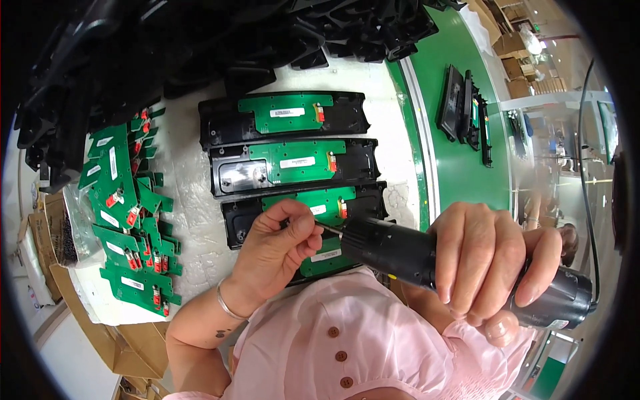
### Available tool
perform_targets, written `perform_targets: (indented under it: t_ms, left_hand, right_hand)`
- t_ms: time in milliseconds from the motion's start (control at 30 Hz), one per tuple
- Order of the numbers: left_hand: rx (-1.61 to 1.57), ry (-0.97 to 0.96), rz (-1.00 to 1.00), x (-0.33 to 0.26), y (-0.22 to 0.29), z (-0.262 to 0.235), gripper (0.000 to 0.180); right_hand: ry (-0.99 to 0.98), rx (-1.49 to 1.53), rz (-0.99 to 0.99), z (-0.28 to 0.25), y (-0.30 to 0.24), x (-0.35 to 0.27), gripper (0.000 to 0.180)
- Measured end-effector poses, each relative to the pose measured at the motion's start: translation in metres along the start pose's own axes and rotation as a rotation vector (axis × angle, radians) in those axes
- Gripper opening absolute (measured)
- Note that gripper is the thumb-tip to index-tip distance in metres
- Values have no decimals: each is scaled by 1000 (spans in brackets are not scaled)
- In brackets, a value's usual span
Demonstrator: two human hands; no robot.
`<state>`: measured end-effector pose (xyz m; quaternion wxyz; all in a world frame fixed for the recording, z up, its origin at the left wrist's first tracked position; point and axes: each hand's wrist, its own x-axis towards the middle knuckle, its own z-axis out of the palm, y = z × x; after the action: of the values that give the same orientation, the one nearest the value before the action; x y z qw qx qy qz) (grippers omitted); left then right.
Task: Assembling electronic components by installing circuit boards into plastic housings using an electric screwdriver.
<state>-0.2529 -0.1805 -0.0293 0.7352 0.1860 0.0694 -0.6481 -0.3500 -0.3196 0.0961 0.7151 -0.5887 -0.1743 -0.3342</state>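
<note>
My right hand is wrapped round a black electric screwdriver, which lies nearly level with its bit pointing left. At the bit's tip, my left hand is closed in a pinch; whatever sits between thumb and finger is too small to make out. Behind the hands, long black plastic housings lie in a row on a white foam surface. Each carries a green circuit board with a white label and a red-and-yellow connector. The nearest board is partly hidden by my left hand and the screwdriver.
Loose green circuit boards with red connectors are piled at the left. Black plastic parts heap up along the far side. On the green table at the right lie more black housings. A black cable runs from the screwdriver's rear.
</note>
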Motion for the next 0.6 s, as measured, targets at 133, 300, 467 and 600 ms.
perform_targets:
  t_ms: [133,300,467,600]
  left_hand:
    - [-16,-32,22,0,-1,-2,8]
    - [-29,-51,25,0,-4,-5,10]
    - [-54,47,8,0,-5,-1,10]
    - [-9,-42,10,1,-5,-3,11]
  right_hand:
    - [-45,34,29,-1,2,0,28]
    - [47,39,9,1,7,-4,29]
    - [53,6,-30,4,15,-5,29]
    - [50,40,-50,3,13,-6,30]
